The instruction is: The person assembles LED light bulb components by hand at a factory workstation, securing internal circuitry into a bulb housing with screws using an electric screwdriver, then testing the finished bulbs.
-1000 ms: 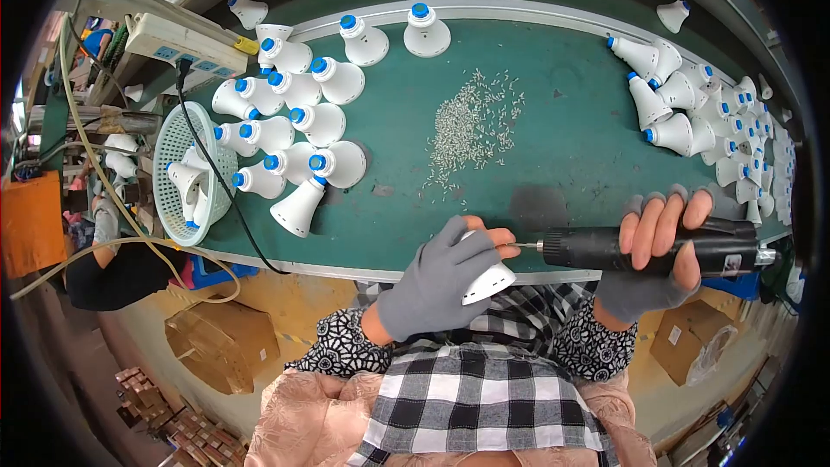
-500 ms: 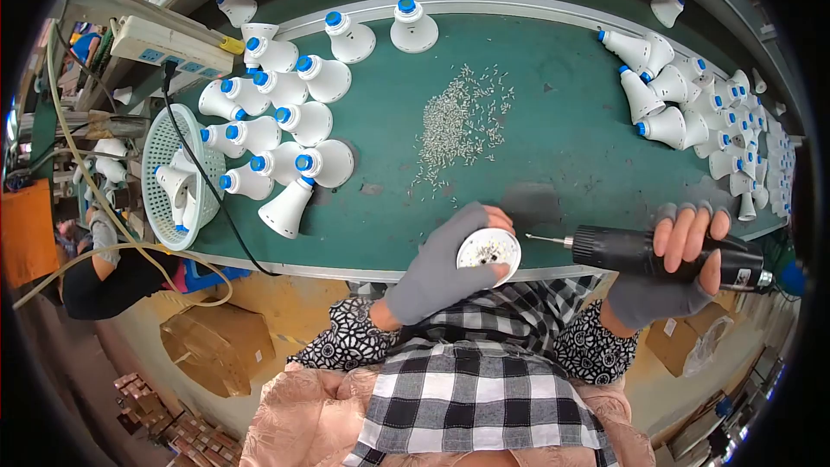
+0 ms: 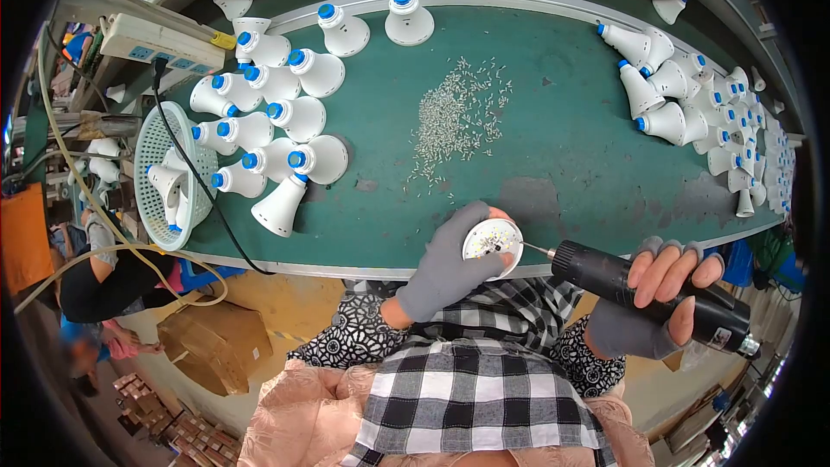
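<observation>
My left hand [image 3: 445,266], in a grey fingerless glove, grips a white LED bulb [image 3: 489,240] near the table's front edge. Its open round face is turned up, showing a board with small yellow LEDs, and my thumb presses on it. A black electric screwdriver [image 3: 596,270] fills my right hand [image 3: 650,301], fingers wrapped over the barrel. The thin bit points left, its tip overlapping the bulb's face near the right rim. Beyond my hands, a pile of small screws [image 3: 448,125] is scattered on the green table [image 3: 380,225].
White bulb housings [image 3: 298,119] with blue caps stand and lie at left; another cluster [image 3: 666,125] covers the right side. A pale green basket [image 3: 143,182] holds more. A power strip [image 3: 160,45] with a black cord hangs at upper left. People sit beyond the left edge.
The screwdriver has moved left and tilted, its tip now over the bulb's face instead of beside it. My left hand and the bulb have shifted slightly right.
</observation>
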`<state>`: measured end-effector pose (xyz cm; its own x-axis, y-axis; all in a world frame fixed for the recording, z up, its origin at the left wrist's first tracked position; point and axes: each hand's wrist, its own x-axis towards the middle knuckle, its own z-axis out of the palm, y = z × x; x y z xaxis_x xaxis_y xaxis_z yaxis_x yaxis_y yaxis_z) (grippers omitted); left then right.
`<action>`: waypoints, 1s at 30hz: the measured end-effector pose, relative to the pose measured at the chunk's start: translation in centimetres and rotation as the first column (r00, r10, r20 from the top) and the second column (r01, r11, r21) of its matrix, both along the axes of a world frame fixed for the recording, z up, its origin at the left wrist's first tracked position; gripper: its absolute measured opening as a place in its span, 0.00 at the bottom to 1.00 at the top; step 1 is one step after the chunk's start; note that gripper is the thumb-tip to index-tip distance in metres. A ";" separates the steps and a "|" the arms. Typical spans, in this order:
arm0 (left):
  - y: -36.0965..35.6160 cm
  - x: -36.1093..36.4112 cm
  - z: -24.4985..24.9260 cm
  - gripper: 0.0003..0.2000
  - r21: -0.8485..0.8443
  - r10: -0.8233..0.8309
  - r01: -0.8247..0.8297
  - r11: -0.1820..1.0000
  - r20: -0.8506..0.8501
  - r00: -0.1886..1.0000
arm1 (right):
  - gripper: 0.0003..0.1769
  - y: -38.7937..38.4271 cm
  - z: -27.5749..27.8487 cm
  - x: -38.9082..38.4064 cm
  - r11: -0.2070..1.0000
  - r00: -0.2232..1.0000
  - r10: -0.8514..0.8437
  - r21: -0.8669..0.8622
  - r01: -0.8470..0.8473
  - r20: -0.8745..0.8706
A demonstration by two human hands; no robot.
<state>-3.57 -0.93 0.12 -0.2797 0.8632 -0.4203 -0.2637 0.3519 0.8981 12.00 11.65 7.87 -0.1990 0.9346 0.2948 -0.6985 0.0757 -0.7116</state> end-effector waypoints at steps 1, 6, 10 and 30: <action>0.0 0.0 0.0 0.19 -0.004 0.001 -0.001 1.000 -0.003 1.000 | 0.18 -0.1 -0.1 0.2 1.000 1.000 0.003 0.017 -0.003 0.005; 0.1 0.1 0.3 0.19 -0.008 0.008 -0.008 1.000 -0.014 1.000 | 0.14 -0.6 0.0 -0.1 0.998 0.998 0.039 0.044 -0.041 0.047; 0.1 0.2 0.1 0.19 0.000 0.011 -0.011 1.000 -0.023 1.000 | 0.12 -0.6 -0.2 -0.2 0.998 0.996 0.049 0.047 -0.052 0.070; 0.2 0.4 0.1 0.19 -0.026 0.008 -0.010 1.000 -0.056 0.998 | 0.20 -1.4 0.1 -0.2 0.994 0.984 0.096 0.034 -0.102 0.147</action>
<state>-3.20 -0.76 0.27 -0.3110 0.8494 -0.4264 -0.2166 0.3735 0.9020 11.77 10.23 7.93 -0.3335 0.8957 0.2941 -0.5939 0.0427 -0.8034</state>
